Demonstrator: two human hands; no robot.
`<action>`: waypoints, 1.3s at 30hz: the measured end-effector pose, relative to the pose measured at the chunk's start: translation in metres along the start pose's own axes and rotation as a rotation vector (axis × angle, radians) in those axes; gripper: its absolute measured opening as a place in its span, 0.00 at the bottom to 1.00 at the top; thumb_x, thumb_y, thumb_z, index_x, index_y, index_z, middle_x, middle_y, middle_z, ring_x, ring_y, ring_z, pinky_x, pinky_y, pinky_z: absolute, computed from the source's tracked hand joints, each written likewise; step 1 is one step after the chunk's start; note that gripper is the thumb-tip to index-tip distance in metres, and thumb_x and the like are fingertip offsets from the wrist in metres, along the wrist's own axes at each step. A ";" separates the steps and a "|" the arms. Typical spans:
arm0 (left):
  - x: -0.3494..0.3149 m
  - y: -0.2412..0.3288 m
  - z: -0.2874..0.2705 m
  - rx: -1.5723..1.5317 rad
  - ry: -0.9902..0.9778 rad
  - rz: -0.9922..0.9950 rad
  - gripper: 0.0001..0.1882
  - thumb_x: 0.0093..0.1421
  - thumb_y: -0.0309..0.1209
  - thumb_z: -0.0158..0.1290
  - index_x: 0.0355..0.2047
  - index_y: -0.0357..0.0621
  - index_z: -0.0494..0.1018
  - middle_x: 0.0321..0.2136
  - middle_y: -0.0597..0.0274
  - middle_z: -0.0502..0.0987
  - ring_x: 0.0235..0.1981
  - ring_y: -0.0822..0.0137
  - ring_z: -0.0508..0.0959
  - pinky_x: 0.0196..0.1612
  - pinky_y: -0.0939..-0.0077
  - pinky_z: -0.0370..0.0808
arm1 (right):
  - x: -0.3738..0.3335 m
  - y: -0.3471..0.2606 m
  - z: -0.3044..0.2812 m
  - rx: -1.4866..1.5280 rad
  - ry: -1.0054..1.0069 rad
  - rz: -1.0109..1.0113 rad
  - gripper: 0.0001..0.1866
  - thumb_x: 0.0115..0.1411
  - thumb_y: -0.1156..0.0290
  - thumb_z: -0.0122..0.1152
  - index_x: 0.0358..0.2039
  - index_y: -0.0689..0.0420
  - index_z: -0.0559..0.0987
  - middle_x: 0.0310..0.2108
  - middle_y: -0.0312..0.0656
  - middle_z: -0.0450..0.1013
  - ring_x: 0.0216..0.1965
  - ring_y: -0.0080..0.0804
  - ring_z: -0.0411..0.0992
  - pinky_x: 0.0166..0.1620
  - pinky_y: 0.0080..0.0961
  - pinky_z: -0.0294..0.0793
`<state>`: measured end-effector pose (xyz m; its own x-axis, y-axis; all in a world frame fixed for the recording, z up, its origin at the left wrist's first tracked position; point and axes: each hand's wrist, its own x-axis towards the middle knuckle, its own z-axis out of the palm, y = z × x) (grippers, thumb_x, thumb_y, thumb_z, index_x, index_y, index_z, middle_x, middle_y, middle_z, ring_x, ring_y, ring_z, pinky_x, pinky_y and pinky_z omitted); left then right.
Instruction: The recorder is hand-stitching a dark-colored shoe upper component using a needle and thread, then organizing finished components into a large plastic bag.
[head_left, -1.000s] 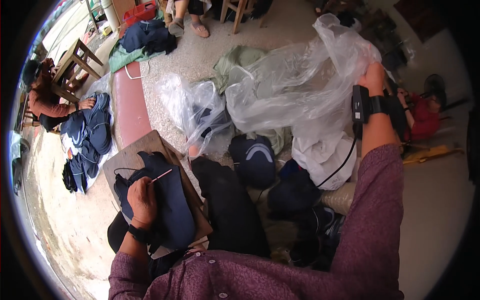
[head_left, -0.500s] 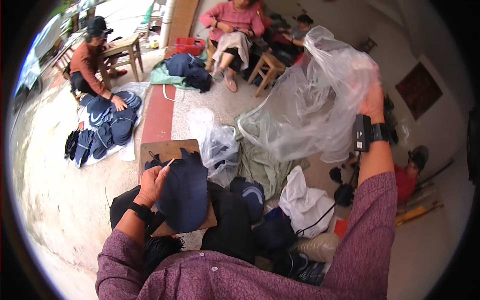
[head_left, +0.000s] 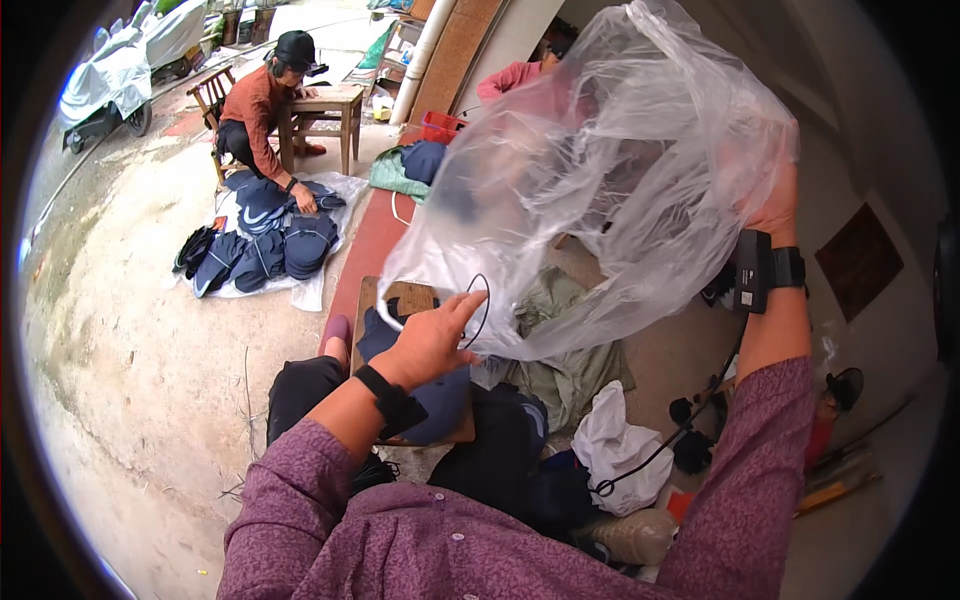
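Observation:
My right hand (head_left: 773,200), raised at the right, grips a large clear plastic bag (head_left: 640,180). The film covers part of its fingers. The bag hangs spread leftward, its lower left rim by my left hand (head_left: 430,342). There my index finger and thumb reach apart toward that rim, and a thin black cord (head_left: 486,310) loops out from the hand; the curled fingers are hidden. Below the hand, dark blue fabric cap pieces (head_left: 440,405) lie on a wooden board (head_left: 405,293) over my lap.
At the left, a person (head_left: 262,115) touches dark caps (head_left: 262,250) spread on a plastic sheet beside a wooden table (head_left: 330,100). Green-grey cloth (head_left: 570,375) and a white sack (head_left: 620,440) lie right of my knees. Behind the bag, a person in pink (head_left: 510,78) is partly hidden.
My left hand has moved right and up from the cap pieces toward the bag, the black cord coming along. The bag has spread wider and nearer. The whole view has shifted.

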<state>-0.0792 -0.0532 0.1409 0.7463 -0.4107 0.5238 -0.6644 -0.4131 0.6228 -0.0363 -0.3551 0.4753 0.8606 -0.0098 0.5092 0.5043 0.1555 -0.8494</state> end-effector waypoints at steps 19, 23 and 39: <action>0.089 0.068 -0.062 -0.248 -0.465 0.032 0.03 0.53 0.19 0.56 0.26 0.32 0.73 0.18 0.64 0.70 0.24 0.79 0.67 0.29 0.78 0.67 | -0.238 -0.083 -0.309 -1.891 0.771 0.183 0.12 0.53 0.65 0.55 0.33 0.57 0.81 0.33 0.56 0.75 0.40 0.57 0.73 0.41 0.43 0.72; 0.120 0.073 -0.041 -0.069 -0.171 0.069 0.03 0.52 0.18 0.53 0.29 0.31 0.73 0.19 0.60 0.73 0.24 0.74 0.70 0.30 0.76 0.69 | -0.270 -0.101 -0.331 -1.787 0.886 0.418 0.13 0.52 0.65 0.55 0.31 0.60 0.81 0.33 0.58 0.75 0.40 0.58 0.73 0.42 0.44 0.73; 0.150 0.070 0.012 0.121 -0.047 0.180 0.02 0.55 0.21 0.52 0.27 0.35 0.73 0.17 0.56 0.71 0.20 0.67 0.68 0.28 0.74 0.67 | -0.330 -0.131 -0.344 -2.099 1.102 0.484 0.12 0.51 0.67 0.56 0.35 0.58 0.80 0.38 0.53 0.76 0.43 0.49 0.75 0.43 0.43 0.75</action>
